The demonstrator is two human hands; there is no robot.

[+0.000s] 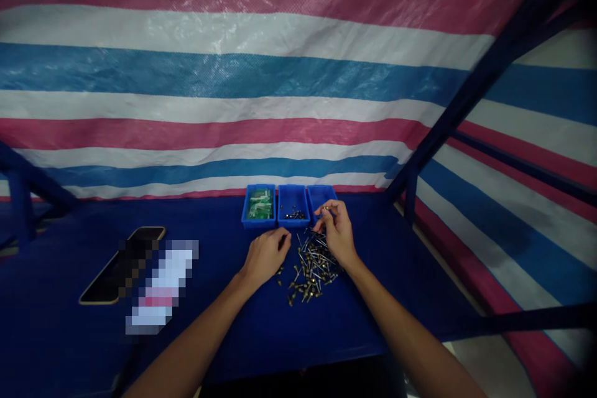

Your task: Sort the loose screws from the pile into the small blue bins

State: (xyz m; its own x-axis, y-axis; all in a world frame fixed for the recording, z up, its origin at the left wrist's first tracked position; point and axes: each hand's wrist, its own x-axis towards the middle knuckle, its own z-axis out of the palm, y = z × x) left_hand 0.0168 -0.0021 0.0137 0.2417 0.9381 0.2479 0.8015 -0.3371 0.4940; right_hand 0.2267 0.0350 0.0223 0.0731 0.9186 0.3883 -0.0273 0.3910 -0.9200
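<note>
Over the blue table point(373, 317), the right hand point(328, 214) has thumb and fingertips closed on a small pin point(326, 207), held up just in front of the right bin point(321, 189). Only a brassy bit of it shows between the fingers; I can't tell from here which way its long axis runs or where its tip points.

The left hand point(282, 242) is lower, by the left edge of the heap point(316, 267), knuckles bent and fingers curled in toward the thumb. Whether it has anything in its grasp, I can't see.

The heap itself is thin bright shanks with darker, brassy heads, lying at all angles and crossing each other. Along the near edge several heads face the person, their shanks slanting away. A couple of loose pieces point(279, 277) are just below the left hand, apart from the rest.

Behind, three bins stand in a row: green packets point(261, 205) in the left bin point(259, 224), a small cluster of pins point(295, 214) in the middle bin point(293, 224). Well off to the left, a phone point(102, 283) lies slantwise, its far end toward the right.
</note>
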